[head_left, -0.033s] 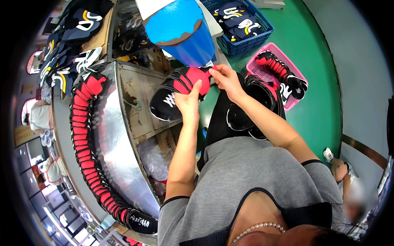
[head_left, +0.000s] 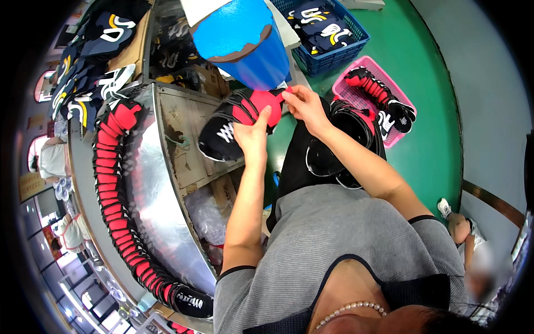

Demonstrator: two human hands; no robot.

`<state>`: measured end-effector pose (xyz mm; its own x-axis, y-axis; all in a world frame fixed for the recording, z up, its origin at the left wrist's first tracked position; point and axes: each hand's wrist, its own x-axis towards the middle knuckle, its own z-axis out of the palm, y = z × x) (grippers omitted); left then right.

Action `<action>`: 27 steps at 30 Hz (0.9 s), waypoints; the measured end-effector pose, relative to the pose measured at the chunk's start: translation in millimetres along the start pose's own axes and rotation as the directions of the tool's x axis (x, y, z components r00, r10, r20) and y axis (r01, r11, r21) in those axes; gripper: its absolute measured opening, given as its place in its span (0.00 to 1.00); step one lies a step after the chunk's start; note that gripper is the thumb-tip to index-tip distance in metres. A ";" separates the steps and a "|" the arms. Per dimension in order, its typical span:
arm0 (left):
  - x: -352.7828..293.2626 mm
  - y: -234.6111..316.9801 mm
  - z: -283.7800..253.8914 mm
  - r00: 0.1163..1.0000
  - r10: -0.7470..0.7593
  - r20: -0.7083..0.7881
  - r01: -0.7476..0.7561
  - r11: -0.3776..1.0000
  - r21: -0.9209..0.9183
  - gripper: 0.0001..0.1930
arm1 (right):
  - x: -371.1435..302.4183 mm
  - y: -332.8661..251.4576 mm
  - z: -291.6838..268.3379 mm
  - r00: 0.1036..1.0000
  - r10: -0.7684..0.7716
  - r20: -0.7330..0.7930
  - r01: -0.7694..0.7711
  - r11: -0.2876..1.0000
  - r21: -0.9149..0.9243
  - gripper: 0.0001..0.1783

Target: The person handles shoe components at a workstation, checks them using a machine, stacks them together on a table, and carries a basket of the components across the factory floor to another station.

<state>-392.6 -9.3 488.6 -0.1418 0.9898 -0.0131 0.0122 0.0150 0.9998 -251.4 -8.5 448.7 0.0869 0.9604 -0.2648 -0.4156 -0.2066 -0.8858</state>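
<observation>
A black and red shoe upper (head_left: 214,136) with white marks near its toe is held in front of me, right by the lower end of a blue machine head (head_left: 261,69). My left hand (head_left: 251,133) grips its side, thumb on top and the other fingers hidden underneath. At the upper's red tab, my right hand (head_left: 306,108) pinches with thumb and forefinger. More black and red uppers (head_left: 353,131) rest on my lap, partly behind my right forearm.
On the metal-topped table (head_left: 161,195) at left, a long curved row of nested red and black uppers (head_left: 114,209) lies. Dark blue pieces (head_left: 108,42) are heaped behind it. A blue crate (head_left: 334,65) and a pink basket (head_left: 409,100) with uppers stand on the green floor.
The whole view shifts slightly left, and the upper's toe with it. Both hands keep the same grip on the upper.
</observation>
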 end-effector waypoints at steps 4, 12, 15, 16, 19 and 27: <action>15.9 3.4 -4.9 0.997 -0.075 0.032 0.076 0.997 -0.027 0.16 | 8.2 -8.6 9.2 0.999 0.044 0.021 -0.046 0.990 0.132 0.11; 39.6 3.0 -10.0 0.973 -0.214 0.091 0.221 0.972 -0.074 0.16 | 31.4 -6.6 -1.5 0.974 0.196 0.116 -0.222 0.931 0.291 0.09; 47.6 -4.9 -7.7 0.922 -0.384 0.046 0.385 0.901 -0.200 0.16 | 38.1 -2.5 -2.3 0.956 0.282 0.080 -0.292 0.893 0.342 0.09; 51.5 -4.1 -8.3 0.898 -0.437 0.042 0.433 0.866 -0.251 0.17 | 41.9 -0.9 -0.3 0.950 0.302 0.077 -0.309 0.881 0.357 0.09; 66.9 -27.1 -12.2 0.803 -0.593 0.063 0.557 0.707 -0.436 0.14 | 46.8 -4.9 4.9 0.924 0.380 -0.047 -0.343 0.875 0.341 0.08; 11.2 90.6 -75.9 0.946 -0.215 -0.244 0.145 0.950 -0.276 0.13 | 34.6 -40.7 -83.6 0.984 -0.048 0.171 0.145 0.772 -0.618 0.14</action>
<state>-468.2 -7.6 580.2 -0.3785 0.8982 -0.2237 -0.2820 0.1183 0.9521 -155.8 17.4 443.7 -0.0491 0.9871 -0.1526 0.2513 -0.1357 -0.9583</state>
